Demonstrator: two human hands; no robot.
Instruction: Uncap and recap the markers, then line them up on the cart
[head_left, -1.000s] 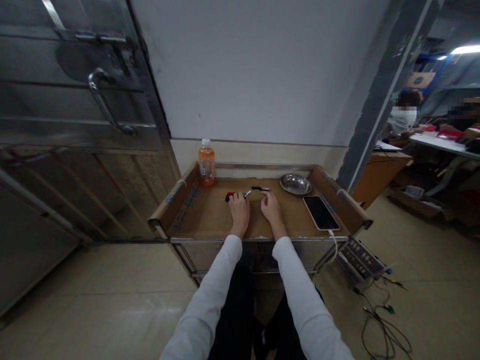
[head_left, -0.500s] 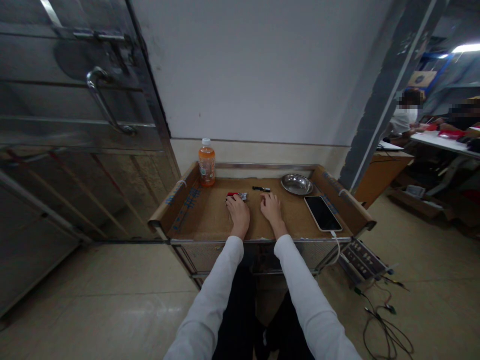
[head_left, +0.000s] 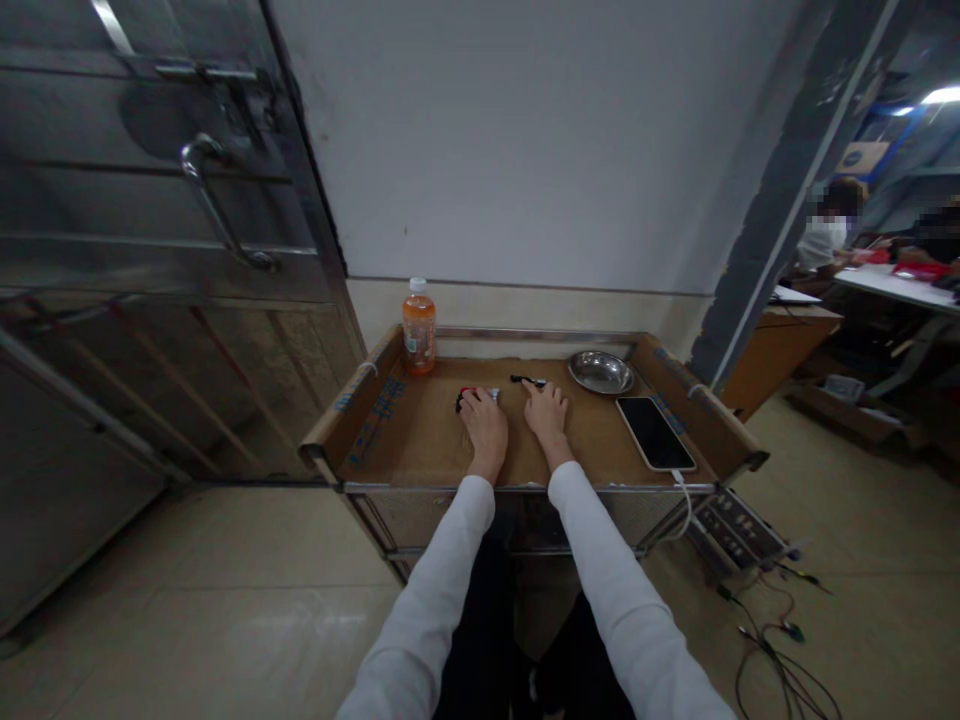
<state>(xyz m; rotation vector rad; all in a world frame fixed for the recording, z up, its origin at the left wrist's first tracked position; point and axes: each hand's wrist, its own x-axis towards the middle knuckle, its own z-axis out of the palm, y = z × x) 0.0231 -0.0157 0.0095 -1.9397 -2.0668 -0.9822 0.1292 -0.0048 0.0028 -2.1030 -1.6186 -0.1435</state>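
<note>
My left hand (head_left: 485, 428) lies over a small red-and-silver object (head_left: 493, 394) on the cardboard-lined cart top. Its fingers curl round the object and hide most of it, so its kind is unclear. A dark bit shows at the fingertips. My right hand (head_left: 547, 412) rests on the cardboard with its fingers apart. Its index finger reaches to a small, thin black piece with a silver end (head_left: 528, 381), touching or nearly touching it. Whether that finger presses on the piece is too small to tell.
An orange drink bottle (head_left: 419, 328) stands at the back left of the cart (head_left: 420, 440). A steel dish (head_left: 600, 372) sits at the back right, with a phone (head_left: 655, 433) on a white cable in front. Cables (head_left: 780, 650) lie on the floor; people sit at the far right.
My right hand's fingers have spread and its index finger has moved forward to the black piece. My left fingers cover more of the red-and-silver object. The view has shifted slightly.
</note>
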